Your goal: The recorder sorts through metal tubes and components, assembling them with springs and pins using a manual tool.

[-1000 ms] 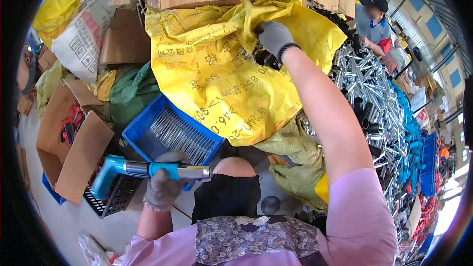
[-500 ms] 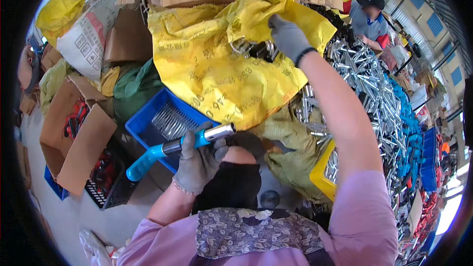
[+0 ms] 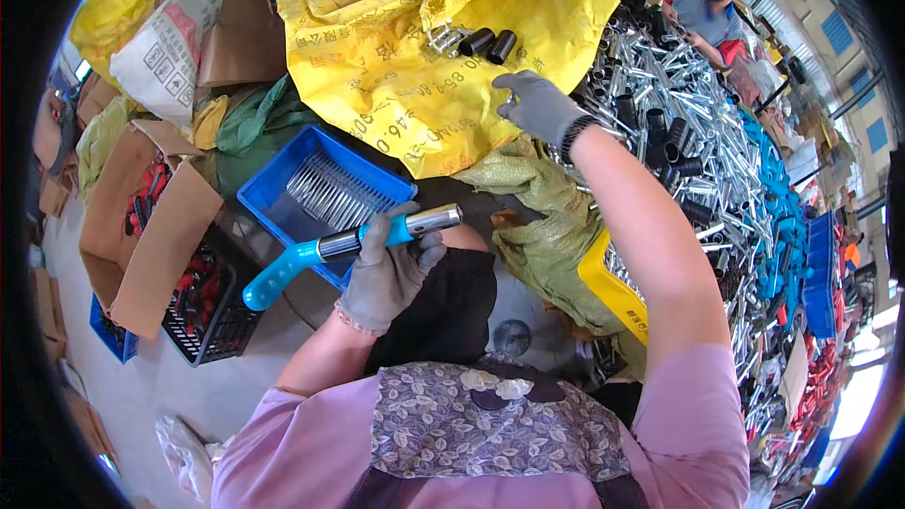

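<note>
**A blue-handled tool in the left hand, the right hand over the yellow sack**

At the far left a white printed sack (image 3: 168,47) leans beside a yellow bag (image 3: 108,14). Below them an open cardboard box (image 3: 141,226) holds red parts, and next to it a black mesh crate (image 3: 203,306) holds more red and black pieces. A blue plastic tray (image 3: 283,179) lies near the middle, with a row of thin metal rods (image 3: 335,193) inside it.

The left hand (image 3: 386,269), in a grey glove, is closed around a tool (image 3: 344,245) with a curved blue handle and a shiny metal shaft. The tool lies almost level, just in front of the tray, with the handle pointing left and the metal end pointing right. The fingers wrap the place where handle and shaft meet.

Further away a big yellow sack (image 3: 405,66) is spread over the pile. A few dark and silver tubes (image 3: 476,41) rest on it. The right hand (image 3: 539,106), also in a grey glove, hovers at the right edge of this sack, with the fingers curled loosely; I cannot tell if it pinches something. Under the forearm there is a green cloth bag (image 3: 537,226) and a yellow bin (image 3: 613,287). On the right a large heap of metal tubes (image 3: 716,151) stretches away, and at the far end another person (image 3: 707,5) in a black cap works.
</note>
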A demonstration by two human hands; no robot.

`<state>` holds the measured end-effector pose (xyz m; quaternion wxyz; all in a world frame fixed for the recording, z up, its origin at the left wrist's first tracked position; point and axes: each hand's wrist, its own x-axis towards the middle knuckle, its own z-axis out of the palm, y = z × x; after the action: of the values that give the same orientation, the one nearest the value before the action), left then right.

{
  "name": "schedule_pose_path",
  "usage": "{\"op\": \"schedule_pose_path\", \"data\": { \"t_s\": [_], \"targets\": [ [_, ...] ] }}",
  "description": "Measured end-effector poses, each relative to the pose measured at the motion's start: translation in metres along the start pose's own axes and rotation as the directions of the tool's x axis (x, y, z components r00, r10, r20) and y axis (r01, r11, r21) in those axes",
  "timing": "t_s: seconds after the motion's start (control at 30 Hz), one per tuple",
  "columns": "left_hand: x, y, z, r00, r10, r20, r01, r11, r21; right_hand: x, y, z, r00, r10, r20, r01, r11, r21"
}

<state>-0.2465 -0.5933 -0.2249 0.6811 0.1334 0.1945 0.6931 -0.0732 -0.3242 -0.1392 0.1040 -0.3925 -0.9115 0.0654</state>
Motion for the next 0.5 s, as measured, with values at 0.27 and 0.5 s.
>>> {"op": "schedule_pose_path", "data": {
  "t_s": [0.27,0.5],
  "targets": [
    [0.004,-0.002,0.005,0.994,-0.032,-0.103,0.024,0.997,-0.077,-0.035,-0.019,-0.017,0.996,0.072,-0.046,-0.069,0.995,0.07],
    [-0.012,-0.012,0.019,0.988,-0.123,-0.096,0.12,0.992,-0.032,-0.173,-0.122,-0.053,0.977,0.135,-0.163,-0.038,0.868,0.496]
  ]
}}
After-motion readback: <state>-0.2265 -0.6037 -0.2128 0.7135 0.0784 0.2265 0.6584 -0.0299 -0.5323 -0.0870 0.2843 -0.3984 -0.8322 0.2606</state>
